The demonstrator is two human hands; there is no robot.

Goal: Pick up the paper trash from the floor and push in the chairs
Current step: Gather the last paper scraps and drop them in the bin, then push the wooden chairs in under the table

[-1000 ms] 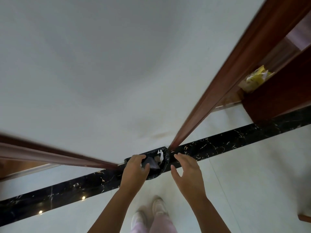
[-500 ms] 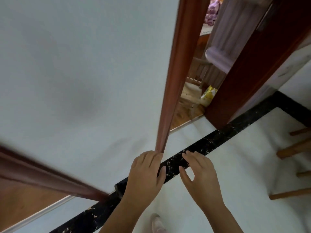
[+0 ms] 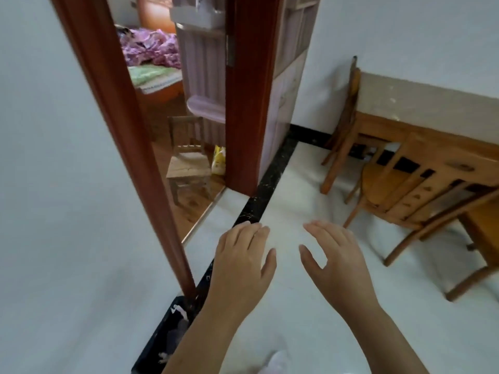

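Wooden chair (image 3: 380, 184) at right, just beside table (image 3: 405, 130); both hands free above white floor (image 3: 297, 319).
Left hand (image 3: 243, 265) and right hand (image 3: 337, 265) side by side, apart, palms down, fingers loosely spread, gripping nothing. Paper trash (image 3: 178, 311) seen as white scraps inside black bin (image 3: 167, 338), near left, at foot of red-brown door frame (image 3: 121, 130), just left of left forearm. Chair on near side of table. Second small chair (image 3: 189, 168) far, beyond doorway.
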